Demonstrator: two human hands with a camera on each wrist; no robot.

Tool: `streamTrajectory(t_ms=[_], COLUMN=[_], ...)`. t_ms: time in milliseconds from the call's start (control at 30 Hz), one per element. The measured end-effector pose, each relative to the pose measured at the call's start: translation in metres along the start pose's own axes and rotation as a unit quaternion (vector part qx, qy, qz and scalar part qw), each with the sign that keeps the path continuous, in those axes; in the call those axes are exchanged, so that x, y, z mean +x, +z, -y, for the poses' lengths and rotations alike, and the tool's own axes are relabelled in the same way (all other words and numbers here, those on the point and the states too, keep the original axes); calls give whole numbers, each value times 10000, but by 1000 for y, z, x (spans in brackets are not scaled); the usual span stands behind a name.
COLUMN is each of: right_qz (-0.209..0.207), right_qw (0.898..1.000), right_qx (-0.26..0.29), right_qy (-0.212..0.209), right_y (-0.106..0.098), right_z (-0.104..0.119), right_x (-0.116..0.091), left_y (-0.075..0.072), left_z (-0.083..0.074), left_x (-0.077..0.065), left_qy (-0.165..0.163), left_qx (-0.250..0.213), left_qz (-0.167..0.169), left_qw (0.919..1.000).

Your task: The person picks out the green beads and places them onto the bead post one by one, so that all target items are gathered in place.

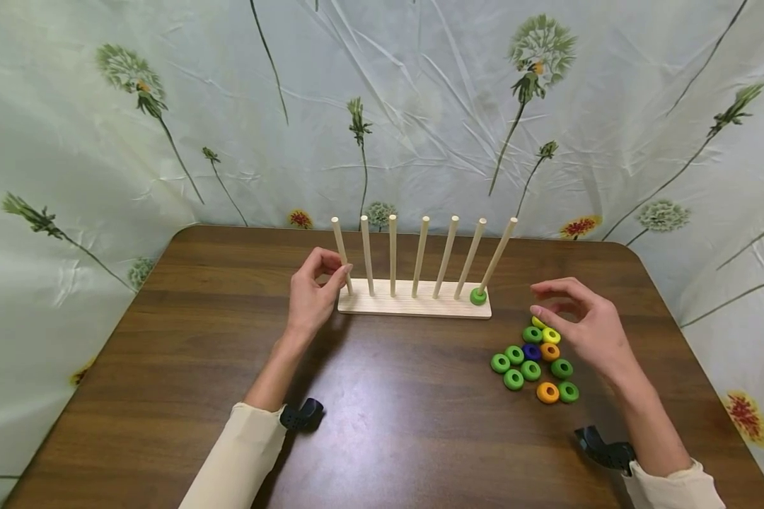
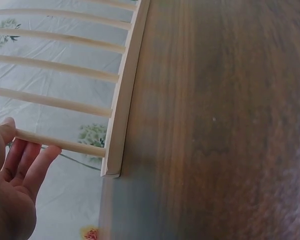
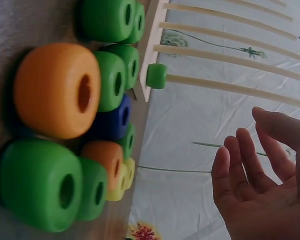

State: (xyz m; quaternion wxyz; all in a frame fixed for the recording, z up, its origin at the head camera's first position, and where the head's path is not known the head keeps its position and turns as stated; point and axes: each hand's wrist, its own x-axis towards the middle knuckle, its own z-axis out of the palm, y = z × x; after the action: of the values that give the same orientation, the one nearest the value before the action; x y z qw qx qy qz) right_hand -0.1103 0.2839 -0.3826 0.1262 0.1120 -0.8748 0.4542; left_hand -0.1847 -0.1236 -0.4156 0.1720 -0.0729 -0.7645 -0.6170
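A pale wooden pegboard [image 1: 414,305] with a row of several upright pegs stands toward the back of the table. One green bead [image 1: 478,296] sits at the foot of its rightmost peg. My left hand [image 1: 315,293] pinches the leftmost peg [image 2: 74,144] between thumb and fingers. Off to the board's right, my right hand [image 1: 582,322] hovers over the far end of a group of loose beads, its fingers loosely bent and holding nothing. The group has several green beads [image 1: 513,379], orange ones [image 3: 52,90], yellow ones [image 1: 551,336] and a dark blue bead [image 1: 531,352].
The brown wooden table [image 1: 382,424] reaches back to a pale curtain [image 1: 420,106] printed with dandelions, just behind the pegboard. A black wrist strap [image 1: 302,415] is on the left arm and another black strap [image 1: 605,451] is on the right.
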Motion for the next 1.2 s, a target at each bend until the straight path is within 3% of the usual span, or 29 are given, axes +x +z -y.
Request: streamTrajectory(t_ms=[200,667,933,1200], right_qz=[195,461,655,843], right_qw=[9996,9968,9943,9896], right_qx=[-202,-599,-704,-995], right_qy=[68,277,462,611], right_y=[4,10,10,5], right_z=[-8,-21,-28,-31], right_x=[-6,-16,-22,-22], left_y=[2,-1,-2,0], left_z=[-4,0,-1,-1], left_x=[0,-1,-2,-1], left_qy=[-164,116,-190,18], left_qx=[130,-24,146,12], left_qz=[26,58,-2,21], left_qw=[9998,9999,9997,10000])
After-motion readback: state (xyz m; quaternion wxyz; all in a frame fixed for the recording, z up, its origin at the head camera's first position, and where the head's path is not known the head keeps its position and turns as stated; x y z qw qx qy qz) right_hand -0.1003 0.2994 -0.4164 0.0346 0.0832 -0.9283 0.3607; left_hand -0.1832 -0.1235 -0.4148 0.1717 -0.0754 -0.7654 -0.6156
